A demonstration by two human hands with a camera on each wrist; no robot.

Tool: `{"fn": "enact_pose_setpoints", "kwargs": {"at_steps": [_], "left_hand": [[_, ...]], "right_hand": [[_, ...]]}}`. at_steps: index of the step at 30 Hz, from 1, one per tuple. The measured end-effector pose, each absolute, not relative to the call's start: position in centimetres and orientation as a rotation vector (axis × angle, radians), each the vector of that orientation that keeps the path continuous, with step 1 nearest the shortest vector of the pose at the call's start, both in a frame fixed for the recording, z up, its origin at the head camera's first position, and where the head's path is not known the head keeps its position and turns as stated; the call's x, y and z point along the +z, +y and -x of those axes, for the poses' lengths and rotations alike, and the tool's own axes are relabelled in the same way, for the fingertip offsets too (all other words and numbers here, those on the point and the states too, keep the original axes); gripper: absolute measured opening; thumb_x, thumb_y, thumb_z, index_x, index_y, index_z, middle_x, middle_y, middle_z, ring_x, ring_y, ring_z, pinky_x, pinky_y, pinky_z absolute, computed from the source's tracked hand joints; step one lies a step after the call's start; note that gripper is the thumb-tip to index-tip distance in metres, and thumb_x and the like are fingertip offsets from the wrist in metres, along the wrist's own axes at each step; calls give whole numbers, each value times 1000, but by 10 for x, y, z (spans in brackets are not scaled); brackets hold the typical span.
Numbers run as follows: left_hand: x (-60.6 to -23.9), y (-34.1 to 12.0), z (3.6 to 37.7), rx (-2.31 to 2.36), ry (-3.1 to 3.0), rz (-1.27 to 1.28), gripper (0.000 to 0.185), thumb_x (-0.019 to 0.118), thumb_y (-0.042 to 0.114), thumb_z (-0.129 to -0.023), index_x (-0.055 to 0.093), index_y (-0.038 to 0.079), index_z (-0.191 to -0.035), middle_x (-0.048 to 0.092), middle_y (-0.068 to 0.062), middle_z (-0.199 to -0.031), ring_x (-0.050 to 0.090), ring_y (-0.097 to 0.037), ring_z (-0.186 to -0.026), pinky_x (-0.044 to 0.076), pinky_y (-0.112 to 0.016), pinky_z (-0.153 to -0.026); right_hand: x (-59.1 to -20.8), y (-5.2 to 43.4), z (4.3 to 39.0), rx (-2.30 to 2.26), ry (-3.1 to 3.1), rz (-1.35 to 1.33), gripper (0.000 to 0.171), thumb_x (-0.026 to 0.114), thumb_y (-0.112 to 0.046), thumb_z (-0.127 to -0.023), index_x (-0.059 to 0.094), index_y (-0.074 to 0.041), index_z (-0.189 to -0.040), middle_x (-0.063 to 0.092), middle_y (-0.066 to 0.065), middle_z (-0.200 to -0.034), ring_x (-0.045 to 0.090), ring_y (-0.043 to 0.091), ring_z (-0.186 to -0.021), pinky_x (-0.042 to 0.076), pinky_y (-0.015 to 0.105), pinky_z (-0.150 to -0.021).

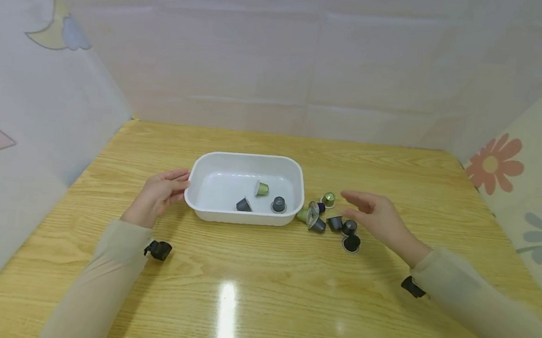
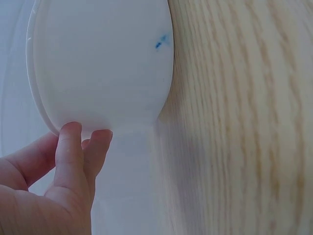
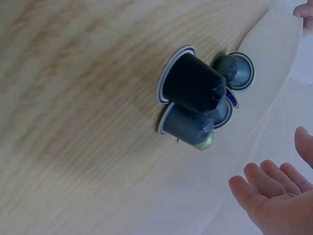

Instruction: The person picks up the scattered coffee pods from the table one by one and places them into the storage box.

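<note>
A white plastic tub [image 1: 242,218] sits on the table. Inside lie a green coffee capsule [image 1: 262,189] and two dark grey ones, one tipped on its side [image 1: 244,205], the other upside down. My left hand [image 1: 161,191] touches the tub's left end from outside; its fingertips [image 2: 72,128] rest against the wall near the rim. Right of the tub is a loose cluster of several capsules, including a gold-green capsule [image 1: 329,199] and a black capsule [image 3: 193,83]. My right hand [image 1: 381,220] hovers just right of them, fingers spread from the thumb, holding nothing.
The wooden table [image 1: 190,292] reaches toward me, with a bright light reflection on it. A pale sheet-covered wall [image 1: 261,70] stands behind, and decorated side walls close in left and right. Black wrist cameras [image 1: 160,250] hang at both sleeves.
</note>
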State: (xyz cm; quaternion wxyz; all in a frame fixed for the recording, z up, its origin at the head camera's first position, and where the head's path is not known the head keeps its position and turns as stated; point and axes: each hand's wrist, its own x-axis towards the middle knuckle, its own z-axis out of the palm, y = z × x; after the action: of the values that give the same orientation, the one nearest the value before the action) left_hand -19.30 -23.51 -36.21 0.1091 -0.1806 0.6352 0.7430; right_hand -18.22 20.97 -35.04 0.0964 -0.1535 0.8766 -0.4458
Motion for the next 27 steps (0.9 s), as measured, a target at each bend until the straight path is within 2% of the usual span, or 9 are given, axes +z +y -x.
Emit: {"fn": "enact_pose_setpoints", "kwargs": {"at_steps": [3, 8, 15, 22, 27], "left_hand": [[-362, -235, 193, 2189, 1861, 532, 57, 55, -3, -97, 33, 0, -149, 66, 10, -92, 65, -3, -80, 53, -14, -66], [-363, -235, 193, 2200, 1858, 521, 57, 55, -3, -97, 33, -1, -149, 65, 4, -105, 65, -3, -83, 54, -15, -70], [-363, -236, 193, 2205, 1844, 520, 57, 54, -3, -97, 32, 0, -150, 67, 11, -87, 65, -3, -78, 53, -14, -66], [-363, -235, 192, 2216, 1836, 509, 58, 54, -4, -97, 30, -1, -150, 67, 11, -87, 66, -3, -78, 53, -14, -67], [-363, -235, 192, 2218, 1836, 510, 58, 54, -4, -97, 31, -1, -150, 66, 11, -88, 65, -2, -78, 53, -14, -66]], "right_hand": [[-353, 213, 181, -1306, 2609, 441, 54, 66, -22, -95, 48, 2, -141, 46, 22, -143, 38, 43, -133, 38, 54, -105], [-360, 216, 180, -1287, 2619, 444, 55, 66, -23, -95, 48, 4, -140, 46, 23, -142, 38, 45, -132, 37, 55, -105], [-367, 220, 180, -1260, 2654, 463, 52, 66, -16, -95, 49, 7, -138, 48, 25, -139, 40, 45, -130, 38, 53, -104], [-373, 222, 180, -1217, 2709, 491, 48, 68, -10, -93, 52, 10, -134, 52, 27, -134, 45, 46, -126, 40, 53, -103], [-380, 226, 181, -1189, 2703, 441, 49, 69, -13, -92, 53, 8, -134, 52, 25, -135, 45, 44, -127, 41, 52, -102]]}}
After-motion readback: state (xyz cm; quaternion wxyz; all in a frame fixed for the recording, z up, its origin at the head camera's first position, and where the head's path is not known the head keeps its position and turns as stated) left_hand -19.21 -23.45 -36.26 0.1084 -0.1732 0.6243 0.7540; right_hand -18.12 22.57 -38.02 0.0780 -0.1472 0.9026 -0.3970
